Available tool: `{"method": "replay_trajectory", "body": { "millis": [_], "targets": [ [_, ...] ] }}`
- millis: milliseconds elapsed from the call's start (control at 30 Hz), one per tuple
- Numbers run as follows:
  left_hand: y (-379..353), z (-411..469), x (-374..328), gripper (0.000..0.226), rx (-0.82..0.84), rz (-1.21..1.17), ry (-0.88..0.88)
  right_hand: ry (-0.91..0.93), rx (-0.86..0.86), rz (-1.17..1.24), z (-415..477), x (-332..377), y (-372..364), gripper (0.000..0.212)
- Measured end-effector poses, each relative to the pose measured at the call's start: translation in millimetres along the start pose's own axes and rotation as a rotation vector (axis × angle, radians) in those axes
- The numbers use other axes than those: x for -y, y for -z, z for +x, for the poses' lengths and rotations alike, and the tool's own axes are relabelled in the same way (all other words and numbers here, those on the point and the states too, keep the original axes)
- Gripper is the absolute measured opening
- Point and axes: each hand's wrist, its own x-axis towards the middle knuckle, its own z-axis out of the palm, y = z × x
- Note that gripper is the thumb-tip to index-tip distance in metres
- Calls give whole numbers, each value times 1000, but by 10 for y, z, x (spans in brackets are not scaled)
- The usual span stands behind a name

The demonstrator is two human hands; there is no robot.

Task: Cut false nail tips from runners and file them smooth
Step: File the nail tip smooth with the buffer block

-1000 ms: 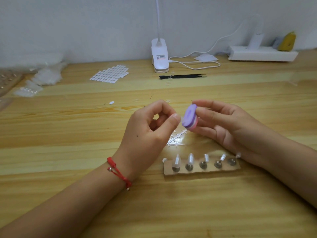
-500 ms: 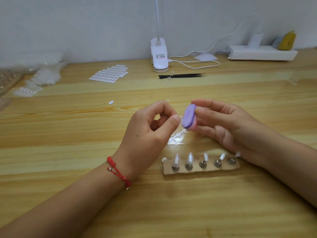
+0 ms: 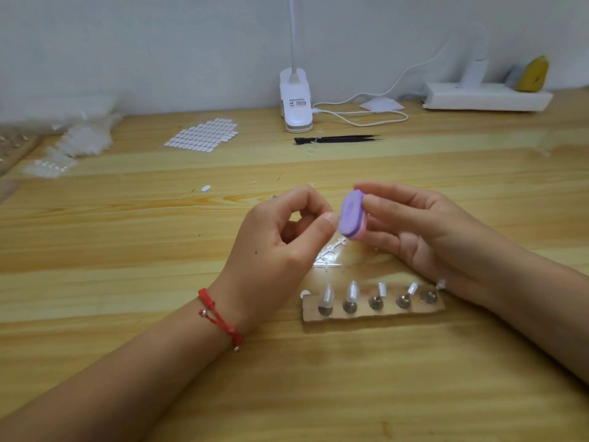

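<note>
Head view, filing step, by the look of it. Left hand (image 3: 280,247) is raised above the table (image 3: 127,250), thumb and forefinger closed in a tight pinch, other fingers curled under. What is pinched is too small to make out, but it is presumably a cut nail tip, held at the very fingertips so its edge stays exposed. Right hand (image 3: 424,231) grips a purple buffer block (image 3: 352,216) between thumb and fingers, with its broad purple face turned toward the left thumb. The block and that thumb are touching or nearly so, and the hands are close together but not clasped. A clear runner (image 3: 330,255) lies on the table just below the hands, within easy reach for the next cut. Nearer the person, a cardboard strip (image 3: 373,311) carries a row of studs, several with clear tips standing on them, probably a rack for tips to be worked on. Black tweezers (image 3: 338,139) lie well behind, near the lamp base (image 3: 296,103). Risk is that the small tip slips from the pinch under filing pressure.
</note>
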Motion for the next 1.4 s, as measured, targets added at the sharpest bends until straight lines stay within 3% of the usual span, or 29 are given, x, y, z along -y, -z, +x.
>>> {"method": "replay_trajectory", "body": {
  "millis": [133, 267, 400, 533, 667, 767, 933, 1067, 1167, 1300, 1400],
  "targets": [
    [6, 4, 9, 16, -43, 5, -3, -33, 92, -84, -16, -4, -39, 20],
    [-9, -3, 0, 17, -26, 8, -14, -33, 25, 45, -4, 27, 5, 19],
    [0, -1, 5, 16, -47, 28, -20, -46, 79, -64, -12, 3, -28, 20],
    [-9, -12, -2, 16, 15, 12, -10, -32, -4, 68, -1, 26, 7, 19],
    [3, 9, 10, 16, -34, -20, -1, -33, 60, -51, -20, 8, -37, 19],
    [-16, -5, -5, 16, 21, 0, 0, -13, -25, 42, -1, 14, -1, 18],
    [4, 6, -6, 16, -28, -8, -1, -40, 90, -93, -22, -2, -23, 20],
    [-9, -10, -11, 14, 92, 2, -8, -40, -27, 99, 19, 20, 11, 19],
    [-12, -10, -19, 14, 67, -19, 4, -76, -81, 265, 44, 51, 47, 21],
    [-5, 13, -33, 13, 2, -101, 74, -86, -54, 146, 51, 37, -21, 29],
    [0, 27, -38, 23, -42, -144, 112, -36, -34, -15, 30, 13, -56, 17]
  ]
}}
